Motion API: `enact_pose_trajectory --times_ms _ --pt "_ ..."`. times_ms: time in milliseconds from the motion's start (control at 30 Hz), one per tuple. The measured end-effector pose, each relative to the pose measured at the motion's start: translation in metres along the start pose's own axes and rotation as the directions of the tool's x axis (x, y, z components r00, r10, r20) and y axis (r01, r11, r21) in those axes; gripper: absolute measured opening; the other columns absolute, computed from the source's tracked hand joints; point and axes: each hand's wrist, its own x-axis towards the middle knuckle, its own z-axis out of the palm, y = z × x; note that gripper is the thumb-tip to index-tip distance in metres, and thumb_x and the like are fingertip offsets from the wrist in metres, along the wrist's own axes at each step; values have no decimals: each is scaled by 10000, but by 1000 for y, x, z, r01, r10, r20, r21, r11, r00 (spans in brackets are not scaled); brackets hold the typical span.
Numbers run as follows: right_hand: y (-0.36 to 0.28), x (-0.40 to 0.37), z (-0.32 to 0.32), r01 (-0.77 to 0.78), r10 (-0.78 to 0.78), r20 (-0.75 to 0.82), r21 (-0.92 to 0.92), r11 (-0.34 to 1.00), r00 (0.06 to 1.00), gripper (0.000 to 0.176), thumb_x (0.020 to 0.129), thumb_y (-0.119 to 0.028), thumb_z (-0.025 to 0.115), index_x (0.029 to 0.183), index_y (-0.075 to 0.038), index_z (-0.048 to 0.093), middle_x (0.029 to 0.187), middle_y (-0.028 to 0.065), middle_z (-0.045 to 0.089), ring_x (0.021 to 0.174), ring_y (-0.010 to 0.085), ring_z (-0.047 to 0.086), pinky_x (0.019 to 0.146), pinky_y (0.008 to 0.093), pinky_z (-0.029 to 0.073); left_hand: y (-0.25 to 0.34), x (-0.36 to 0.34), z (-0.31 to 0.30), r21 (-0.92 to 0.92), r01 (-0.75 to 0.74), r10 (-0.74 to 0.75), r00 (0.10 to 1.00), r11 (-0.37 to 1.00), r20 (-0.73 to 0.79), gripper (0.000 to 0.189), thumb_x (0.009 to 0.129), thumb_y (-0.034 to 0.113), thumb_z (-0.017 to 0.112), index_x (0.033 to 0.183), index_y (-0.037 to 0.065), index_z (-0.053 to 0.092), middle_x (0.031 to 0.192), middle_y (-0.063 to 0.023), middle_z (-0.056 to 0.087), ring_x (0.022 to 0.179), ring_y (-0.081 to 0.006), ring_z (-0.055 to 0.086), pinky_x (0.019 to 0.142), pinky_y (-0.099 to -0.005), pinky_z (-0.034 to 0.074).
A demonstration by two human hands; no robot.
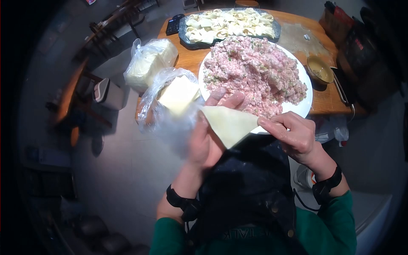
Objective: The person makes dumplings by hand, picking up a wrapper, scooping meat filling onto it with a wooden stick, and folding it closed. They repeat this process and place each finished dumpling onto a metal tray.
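A pale dough wrapper (229, 125) is spread between my two hands, in front of a white plate (307, 100) heaped with pink minced meat (255, 72) with green bits. My left hand (206, 142) lies behind and under the wrapper's left side, its fingertips showing above the edge by the meat. My right hand (295, 134) pinches the wrapper's right corner between thumb and fingers. Left of the plate, a stack of wrappers (180, 94) sits in an opened clear plastic bag (148, 100), part of which is blurred beside my left hand.
A tray (272, 38) of folded dumplings stands at the table's back, beside a black phone (174, 24). Another bagged wrapper stack (153, 61) lies at the left edge. A small bowl (320, 70) sits right of the plate.
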Motion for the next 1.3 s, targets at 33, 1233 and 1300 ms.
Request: enact_pose_trajectory --times_ms 33,1233,1300 --pt "0 1 0 29 -32 -58 -55 998 998 449 640 -7 639 1066 -150 646 713 40 587 575 170 566 480 268 452 0 0 6 40 9 -4 993 999 -122 475 951 318 359 1317 21 305 1372 -227 319 1300 -354 275 1082 -493 216" --pt "34 -22 -33 -728 678 325 502 467 659 234 856 -186 608 946 24 656 631 -39 558 579 20 476 507 184 381 -29 15 -24 786 302 33 925 539 -377 262 918 67 466 1141 -39 556 951 -38 632 829 -54 539 746 -203 442" --pt "31 -19 -17 -775 708 365 478 415 604 224 857 -175 601 944 23 656 635 -39 562 586 17 477 517 179 386 -31 16 -22 817 297 44 930 494 -364 263 921 75 464 1137 -40 561 944 -40 637 830 -65 554 747 -203 446"
